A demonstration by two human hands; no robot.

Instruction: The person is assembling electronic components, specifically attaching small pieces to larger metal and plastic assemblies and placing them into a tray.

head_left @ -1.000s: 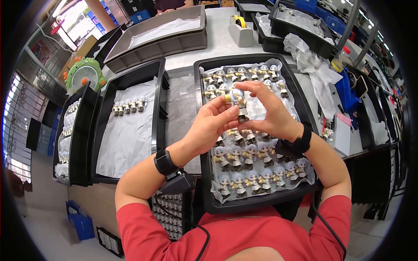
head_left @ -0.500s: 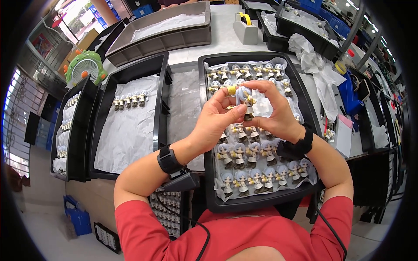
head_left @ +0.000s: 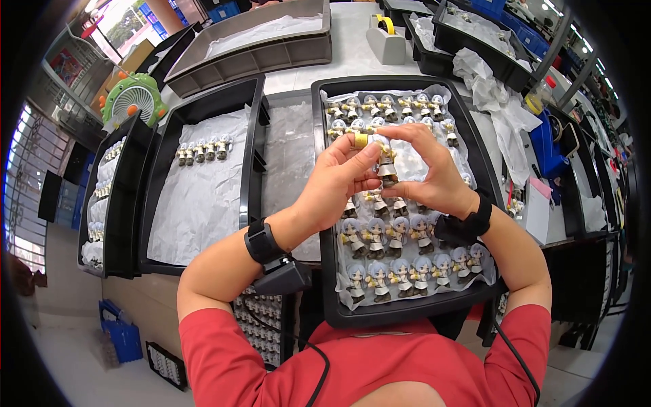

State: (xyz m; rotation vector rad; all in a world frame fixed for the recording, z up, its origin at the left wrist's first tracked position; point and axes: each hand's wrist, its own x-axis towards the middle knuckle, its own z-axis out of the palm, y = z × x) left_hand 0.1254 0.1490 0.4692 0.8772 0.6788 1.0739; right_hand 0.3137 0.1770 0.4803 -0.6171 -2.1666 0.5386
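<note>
Above the right-hand black tray (head_left: 489, 178), both my hands hold one small figurine (head_left: 386, 165) with pale hair, a white and yellow outfit and dark legs. My left hand (head_left: 339, 173) pinches it from the left, the thumb covering part of its head. A yellow band (head_left: 361, 140) wraps my left index fingertip. From the other side my right hand (head_left: 437, 169) grips it, index finger near the head and thumb by the feet. Below, rows of similar figurines (head_left: 375, 237) lie on white paper in the tray; my hands hide the middle rows.
Left of it, a black tray (head_left: 256, 146) holds a short row of figurines (head_left: 203, 148) on paper. Farther left are another black tray (head_left: 129, 197) and a green fan (head_left: 133, 102). A grey bin (head_left: 264, 57) and a tape dispenser (head_left: 386, 42) stand at the back.
My left thumb has moved up over the figurine's head, which now shows less. The figurine stays between my hands above the tray. The whole view has shifted slightly.
</note>
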